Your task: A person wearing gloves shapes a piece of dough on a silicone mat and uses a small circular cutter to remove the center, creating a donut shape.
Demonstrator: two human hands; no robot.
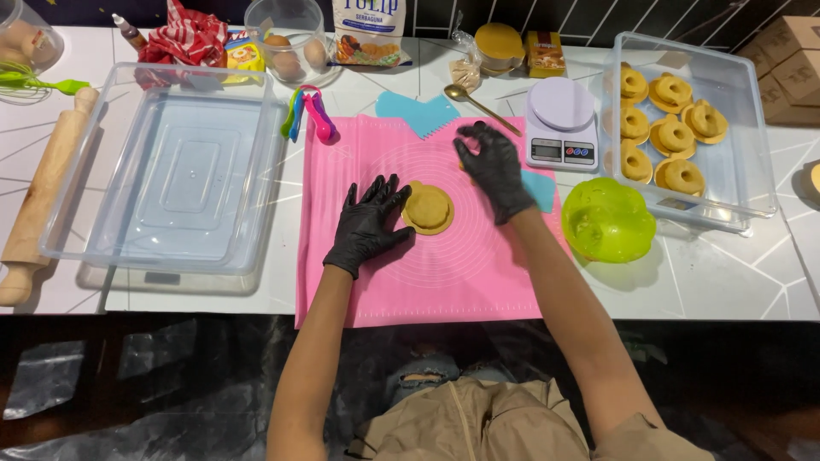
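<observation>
Black-gloved left hand (369, 224) spread flat and wide on a pink silicone mat (427, 273), fingertips touching the left edge of a round tan dough disc (428, 208). Holding nothing, only bracing the disc from its left side. Black-gloved right hand (494, 169) raised just above and to the right of the disc, fingers curled loosely inward as if pinching something small; whether anything sits between those fingertips cannot be told. Disc lying near the mat's middle, between both hands, round with no long axis, nearer to the left hand, which touches it, than to the right, which hovers just apart from it.

Further out on the white surface (735, 273): teal dough scraper (418, 111) at the mat's top edge, gold spoon (478, 102) beside it, small kitchen scale (560, 126) to the right. Translucent green mould (608, 220) just right of the mat. Clear tub (752, 145) at far right holding shaped tan dough rings (675, 137). Left of the mat, bright measuring spoons (309, 113), an upturned clear tub (162, 171) and a wooden rolling pin (43, 196) at the far edge. Glass bowl of eggs (290, 47) and flour bag (369, 30) along the back.
</observation>
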